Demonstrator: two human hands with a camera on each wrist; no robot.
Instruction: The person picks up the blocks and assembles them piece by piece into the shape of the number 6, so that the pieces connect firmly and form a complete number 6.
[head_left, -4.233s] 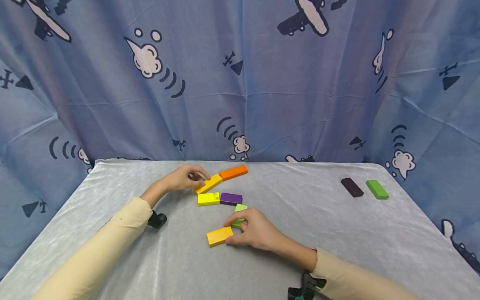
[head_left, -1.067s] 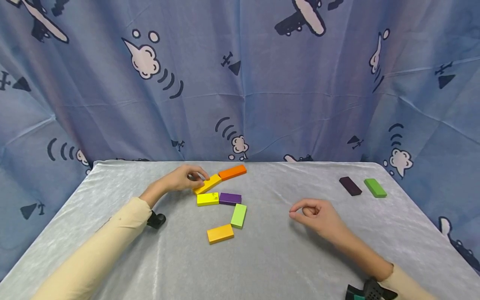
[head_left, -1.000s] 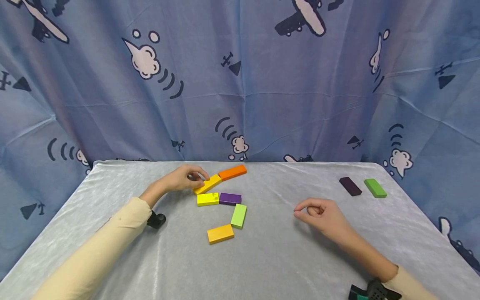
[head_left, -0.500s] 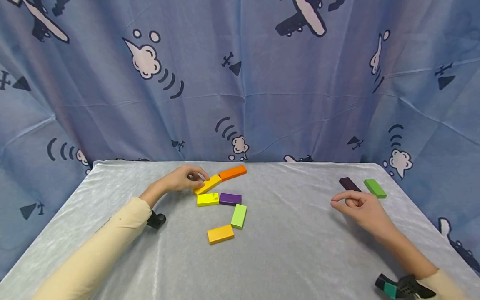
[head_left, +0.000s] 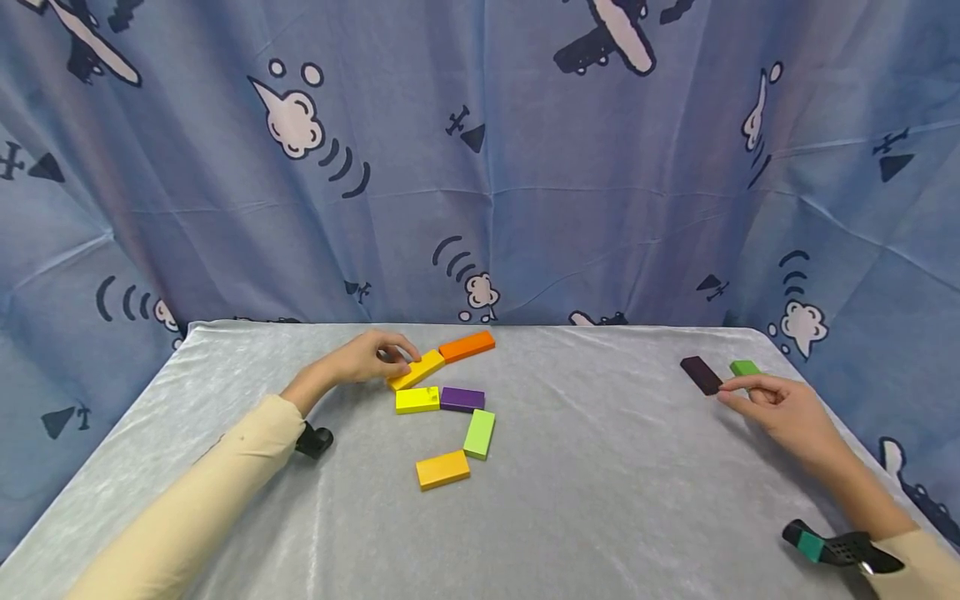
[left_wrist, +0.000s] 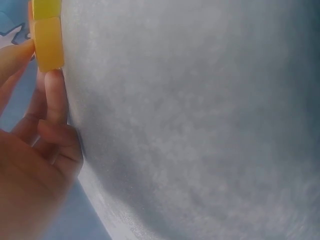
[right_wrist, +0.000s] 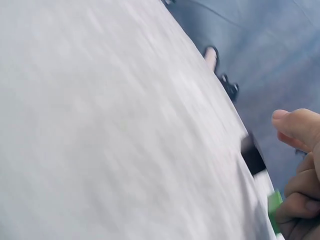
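My left hand (head_left: pixel 367 357) pinches the near end of an amber-yellow block (head_left: pixel 426 367) lying on the table; the left wrist view shows thumb and fingers around that block (left_wrist: pixel 48 45). An orange block (head_left: pixel 467 346) touches its far end. At the table's right, my right hand (head_left: pixel 798 417) holds nothing, its thumb and index fingertips slightly apart by the near end of a dark block (head_left: pixel 701 375). A green block (head_left: pixel 744 367) is partly hidden behind that hand. In the right wrist view, the dark block (right_wrist: pixel 253 156) lies beyond the fingers.
A bright yellow block (head_left: pixel 417 400) and a purple block (head_left: pixel 462 399) lie end to end mid-table. From there a light green block (head_left: pixel 480 433) leads toward a second amber block (head_left: pixel 442 470). A blue patterned curtain (head_left: pixel 600 167) hangs behind the grey cloth-covered table (head_left: pixel 585 517).
My right hand let go of the front amber block and moved right across the table to the dark and green blocks. The left hand stayed on its amber block.
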